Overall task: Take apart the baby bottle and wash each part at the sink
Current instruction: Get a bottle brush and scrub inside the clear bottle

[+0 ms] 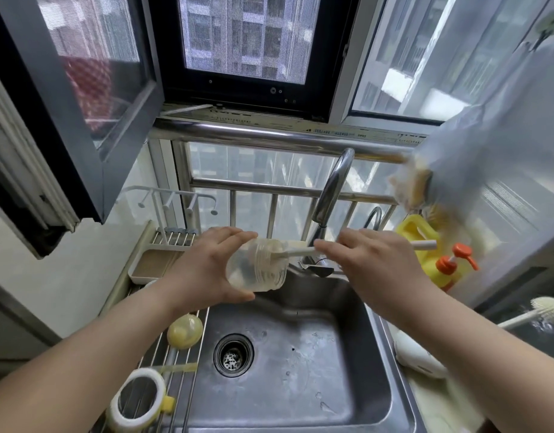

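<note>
steel sink fills lower centre of frame, faucet arching over its far edge. left hand, centre frame above sink, grip curled round clear bottle body, held on its side, open threaded mouth facing right. right hand, right of centre, grip closed round white brush handle, brush end inside bottle mouth. drying rack, lower left, carries yellowish nipple and white collar ring. yellow soap dispenser at right.
</note>
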`<state>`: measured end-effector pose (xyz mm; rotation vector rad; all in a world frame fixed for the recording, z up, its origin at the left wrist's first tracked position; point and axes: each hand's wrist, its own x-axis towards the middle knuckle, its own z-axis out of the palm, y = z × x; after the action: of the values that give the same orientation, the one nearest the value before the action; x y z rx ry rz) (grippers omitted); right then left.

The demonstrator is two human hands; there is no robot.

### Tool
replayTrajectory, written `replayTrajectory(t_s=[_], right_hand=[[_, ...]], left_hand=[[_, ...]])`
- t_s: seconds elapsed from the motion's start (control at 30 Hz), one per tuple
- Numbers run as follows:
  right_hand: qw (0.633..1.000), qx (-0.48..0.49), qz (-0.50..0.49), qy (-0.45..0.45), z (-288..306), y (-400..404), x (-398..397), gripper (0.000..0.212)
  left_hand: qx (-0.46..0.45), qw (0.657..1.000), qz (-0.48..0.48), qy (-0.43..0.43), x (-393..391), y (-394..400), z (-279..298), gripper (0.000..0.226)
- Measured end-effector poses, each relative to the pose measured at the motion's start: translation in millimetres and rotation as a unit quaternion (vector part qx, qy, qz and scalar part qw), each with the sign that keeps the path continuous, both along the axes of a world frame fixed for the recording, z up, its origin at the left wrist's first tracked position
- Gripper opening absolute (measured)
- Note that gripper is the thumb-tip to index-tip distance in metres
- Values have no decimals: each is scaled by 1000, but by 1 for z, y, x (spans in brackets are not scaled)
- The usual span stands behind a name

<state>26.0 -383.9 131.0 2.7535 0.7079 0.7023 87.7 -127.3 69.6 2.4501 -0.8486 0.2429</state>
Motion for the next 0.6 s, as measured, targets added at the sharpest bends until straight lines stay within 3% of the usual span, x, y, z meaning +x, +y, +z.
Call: replayTrajectory(t_s=[0.07,0.13,0.2,0.3,0.4,0.43,0.47,0.5,0.6], right_hand=[[1000,-8,0,4,-1,-1,1,29],[995,-14,-36,90,-6,1,-3,30],[972,33,-48,226,-11,2,-7,12],[875,215,-69,429,-9,5,-10,17],[720,385,-123,564,7,9,-9,24],[694,396,-138,585,12,10,-10,25],[715,366,-142,578,13,10,-10,24],[766,306,-141,547,13,9,-10,23],[942,97,-107,302,7,6,-7,24]], left_hand=[[1,1000,-2,-12,1,1,3,94],[2,1000,-1,-23,2,4,1,94],[1,1000,5,-27,5,7,0,94],[16,997,3,-72,10,9,-1,95],[30,994,3,-101,11,7,-3,96],[43,994,0,-104,11,6,-4,96],[58,992,-8,-108,10,6,-4,96],[69,992,-12,-108,9,6,-5,95],[44,998,-4,-45,6,5,-2,95]])
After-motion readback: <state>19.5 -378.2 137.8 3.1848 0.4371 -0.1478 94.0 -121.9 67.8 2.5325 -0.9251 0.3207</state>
